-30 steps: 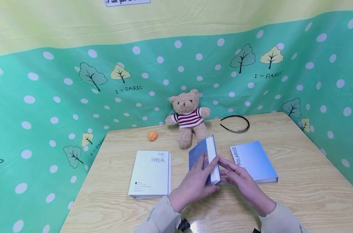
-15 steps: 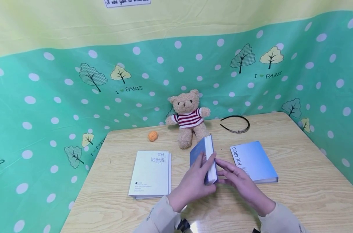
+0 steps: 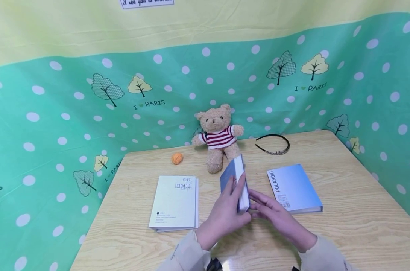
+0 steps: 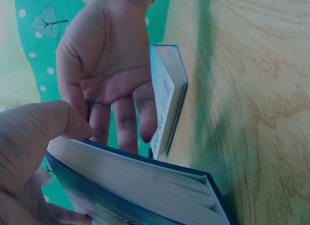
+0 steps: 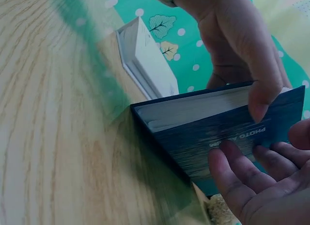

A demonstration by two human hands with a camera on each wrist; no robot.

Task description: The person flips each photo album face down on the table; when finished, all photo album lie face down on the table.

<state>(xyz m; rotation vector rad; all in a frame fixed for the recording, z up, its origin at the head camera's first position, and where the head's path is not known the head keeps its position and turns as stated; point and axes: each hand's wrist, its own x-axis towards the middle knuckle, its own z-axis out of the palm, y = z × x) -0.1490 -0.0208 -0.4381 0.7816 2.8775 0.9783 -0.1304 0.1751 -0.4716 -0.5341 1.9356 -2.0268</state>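
Dark blue hardcover photo album [image 3: 234, 180] propped on edge on light wooden table [image 3: 343, 210], gripped by left hand [image 3: 225, 212] with thumb over page edge, steadied by right hand [image 3: 276, 214] fingers flat against cover

A book [image 3: 237, 183] stands on its edge in the middle of the bench [image 3: 354, 226], with the left hand [image 3: 225, 210] on its left side and the right hand [image 3: 276, 216] on its right side. One flat book [image 3: 176, 202] lies to its left and another flat book [image 3: 294, 187] lies to its right. Behind it sits a teddy bear [image 3: 219, 135], with a small ball [image 3: 177, 158] to the bear's left and a headband [image 3: 273, 144] to its right.
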